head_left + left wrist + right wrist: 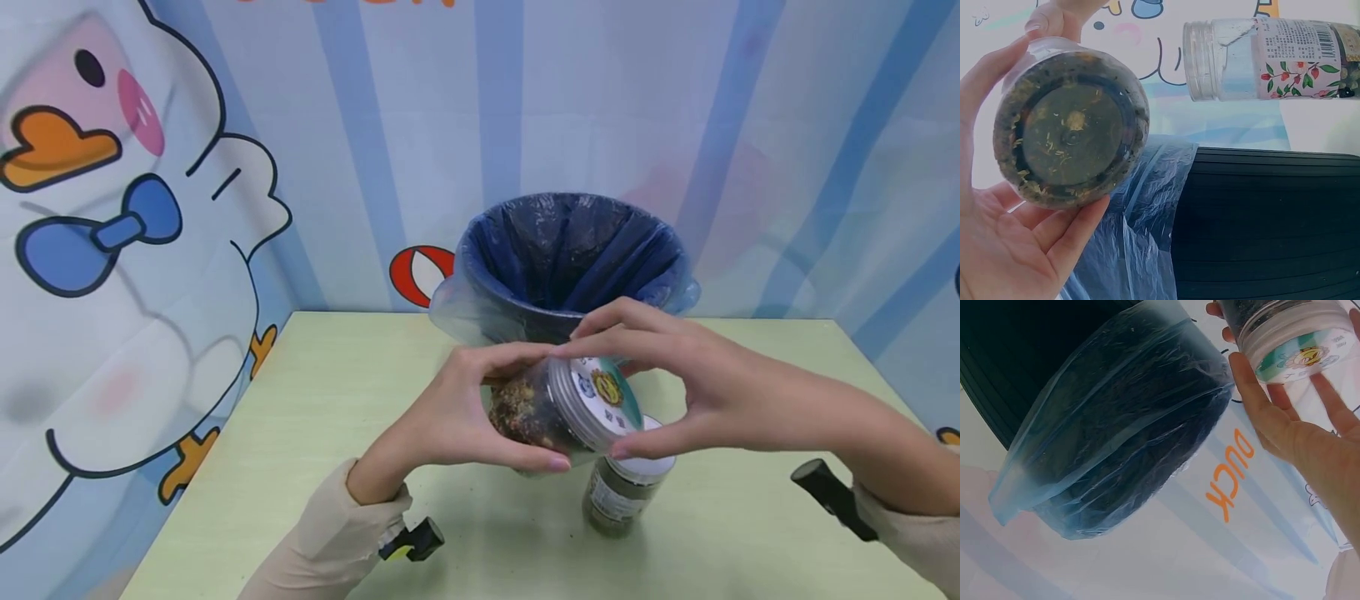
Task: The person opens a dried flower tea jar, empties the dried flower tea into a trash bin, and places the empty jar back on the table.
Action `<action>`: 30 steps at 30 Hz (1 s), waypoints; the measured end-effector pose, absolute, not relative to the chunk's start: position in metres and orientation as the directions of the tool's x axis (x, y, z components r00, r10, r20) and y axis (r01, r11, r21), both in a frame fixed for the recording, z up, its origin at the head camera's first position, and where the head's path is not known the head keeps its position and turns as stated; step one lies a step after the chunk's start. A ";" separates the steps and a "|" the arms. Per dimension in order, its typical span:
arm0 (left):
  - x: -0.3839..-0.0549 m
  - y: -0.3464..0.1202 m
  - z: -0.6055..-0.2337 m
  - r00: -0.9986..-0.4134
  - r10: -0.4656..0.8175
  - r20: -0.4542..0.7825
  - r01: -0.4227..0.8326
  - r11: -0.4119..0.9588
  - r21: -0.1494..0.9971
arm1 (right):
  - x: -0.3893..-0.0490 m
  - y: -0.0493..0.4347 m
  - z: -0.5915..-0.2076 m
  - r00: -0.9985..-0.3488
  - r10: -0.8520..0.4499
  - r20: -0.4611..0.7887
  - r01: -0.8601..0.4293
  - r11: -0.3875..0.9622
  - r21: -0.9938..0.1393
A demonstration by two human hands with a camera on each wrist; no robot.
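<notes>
Clear plastic forms the jar that is held tilted above the near middle of the pale green table, its base cupped in the left hand and its grey screw lid gripped by the curled fingers and thumb of the right hand. Dried, flaky contents are seen packed against the base in the left wrist view, and the lid's printed label shows in the right wrist view.

A spill is judged the main risk: the jar is held nearly on its side, so if the lid were loosened at this angle, the dry contents could be scattered over the table. A slip is also possible, since smooth plastic is held by fingertips only.

A second, smaller jar with a white lid stands just below the right hand, near enough to be knocked over if that hand were lowered. A bin lined with a blue plastic bag stands just beyond the hands at the far edge of the table, its mouth open. A further clear jar with a floral label is seen lying sideways in the left wrist view; its place in the scene cannot be told. A cartoon duck backdrop fills the left and far sides.
</notes>
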State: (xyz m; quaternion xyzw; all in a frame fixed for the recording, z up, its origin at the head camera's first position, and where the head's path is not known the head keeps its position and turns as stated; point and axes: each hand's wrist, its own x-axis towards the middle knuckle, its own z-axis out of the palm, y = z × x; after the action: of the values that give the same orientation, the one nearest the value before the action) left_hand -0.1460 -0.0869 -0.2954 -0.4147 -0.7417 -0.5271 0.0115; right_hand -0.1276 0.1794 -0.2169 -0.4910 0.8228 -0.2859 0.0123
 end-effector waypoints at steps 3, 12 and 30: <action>-0.146 -0.086 -0.297 -0.658 0.602 0.452 0.626 0.104 0.773 | -0.129 0.181 -0.218 -0.499 -0.824 0.269 -0.812 0.337 -0.477; -0.147 -0.084 -0.298 -0.652 0.595 0.470 0.642 0.103 0.760 | -0.128 0.179 -0.218 -0.593 -0.774 0.224 -0.756 0.438 -0.486; -0.147 -0.085 -0.299 -0.642 0.583 0.498 0.676 0.123 0.726 | -0.126 0.176 -0.220 -0.623 -0.755 0.202 -0.705 0.432 -0.562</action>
State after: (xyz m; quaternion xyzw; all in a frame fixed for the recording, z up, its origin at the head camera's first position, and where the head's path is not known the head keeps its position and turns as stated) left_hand -0.1469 -0.0849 -0.2991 -0.4208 -0.7480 -0.5111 0.0454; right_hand -0.1264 0.1756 -0.2199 -0.4321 0.8453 -0.3118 0.0401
